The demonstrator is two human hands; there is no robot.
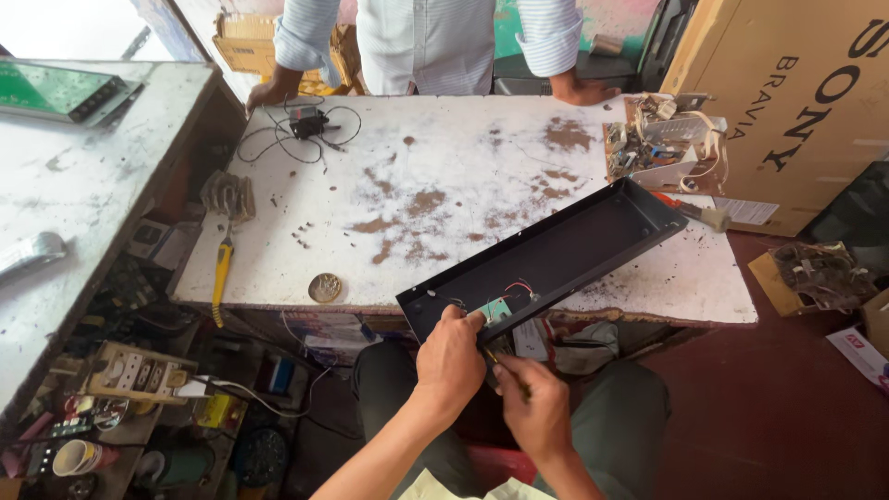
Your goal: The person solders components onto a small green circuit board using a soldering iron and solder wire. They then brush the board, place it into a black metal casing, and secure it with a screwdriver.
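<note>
A white worktable point(444, 167), its top scuffed with brown patches, fills the middle of the view. A large cardboard carton point(796, 102) stands off the table's right end. A person in a striped shirt point(426, 37) stands at the table's far edge, both palms resting on it. A long black metal tray-shaped chassis point(556, 255) lies aslant over the table's near right corner, its near end jutting past the table's front edge. Inside that near end sits a small green circuit board point(497, 310) with red and thin wires. On the table's far right corner rests a cream-coloured board of electronic parts point(662, 143). A black adapter with tangled cord point(307, 122) lies near the table's far left corner. A yellow-handled tool point(220, 273) hangs at the table's left edge, and a round coin-like disc point(324, 288) sits at its front edge.

The left hand point(451, 356) is closed around the chassis's near end, fingers curled over its rim. Just beside it, below the table's front edge, the right hand point(532, 403) pinches a thin tool point(491, 356) pointing at the chassis
</note>
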